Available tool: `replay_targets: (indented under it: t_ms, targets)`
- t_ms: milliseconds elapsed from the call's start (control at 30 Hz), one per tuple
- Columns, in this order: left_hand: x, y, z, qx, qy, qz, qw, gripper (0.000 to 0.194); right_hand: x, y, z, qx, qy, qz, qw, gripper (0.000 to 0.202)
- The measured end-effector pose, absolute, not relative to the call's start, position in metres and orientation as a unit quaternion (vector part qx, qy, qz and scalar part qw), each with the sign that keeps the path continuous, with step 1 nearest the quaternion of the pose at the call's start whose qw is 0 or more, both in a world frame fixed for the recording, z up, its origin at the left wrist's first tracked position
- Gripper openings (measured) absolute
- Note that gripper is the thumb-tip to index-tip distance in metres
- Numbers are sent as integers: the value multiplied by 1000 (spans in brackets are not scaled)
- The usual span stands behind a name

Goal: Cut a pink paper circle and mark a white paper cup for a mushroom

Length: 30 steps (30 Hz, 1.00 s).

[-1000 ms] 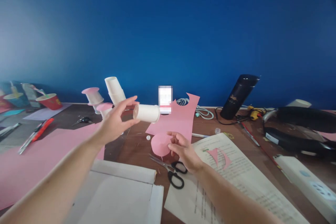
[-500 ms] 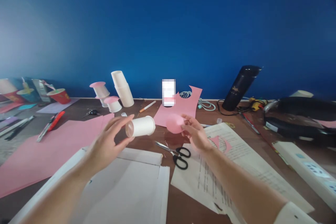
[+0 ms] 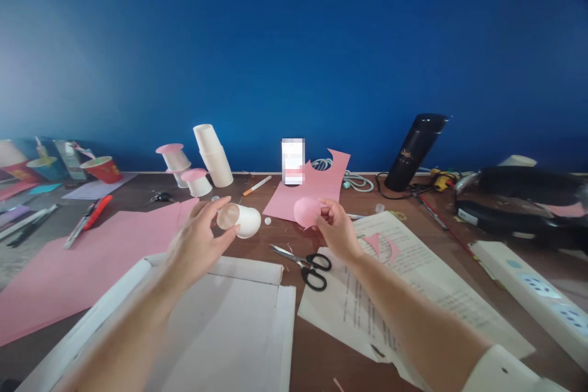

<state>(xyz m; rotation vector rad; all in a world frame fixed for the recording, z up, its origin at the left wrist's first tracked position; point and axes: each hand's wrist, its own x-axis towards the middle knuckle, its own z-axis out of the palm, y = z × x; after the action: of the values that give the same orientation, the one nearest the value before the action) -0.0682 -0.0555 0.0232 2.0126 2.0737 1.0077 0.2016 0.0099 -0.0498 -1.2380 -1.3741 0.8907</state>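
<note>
My left hand (image 3: 197, 245) holds a white paper cup (image 3: 248, 222) on its side, with the thumb and fingers around the end nearest the palm. Between the thumb and fingers of my right hand (image 3: 339, 231) is a round pink paper disc (image 3: 306, 213), held apart from the cup. Black-handled scissors (image 3: 307, 266) lie on the table below and between the hands. Behind the disc stands a pink sheet with round cut-outs (image 3: 316, 187). Two small white cup pieces topped with pink discs (image 3: 196, 182) are at the back left, beside a leaning stack of white cups (image 3: 214, 156).
A white box (image 3: 229, 331) and pink sheets (image 3: 114, 251) cover the left front. Printed paper (image 3: 367, 294) lies under my right forearm. A black bottle (image 3: 413, 153) and a power strip (image 3: 533, 294) are on the right; a phone (image 3: 293, 160) stands at the back.
The cup in my left hand has turned, its far end now pointing more toward me. The pink disc now faces the camera more flatly. A small white round piece has come into view beside the cup.
</note>
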Motion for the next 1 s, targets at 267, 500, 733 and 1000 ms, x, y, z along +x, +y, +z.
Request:
replay_targets:
  t_ms: [267,500,733,1000]
  targets:
    - [-48,-48,29,653,709,265,29,58,203,12,-50,-528,-573,341,525,41]
    - [-20,-32,33,572,747,339,-20,56,201,13,-52,-522,-574,298,556,43]
    - [-14,-15,-7,592,648,454,-158,53,200,8,-43,-527,-638,150,541,33]
    - [-19,-16,-17,623,591,491,-150,54,187,6,-46,-430,-665,288,538,37]
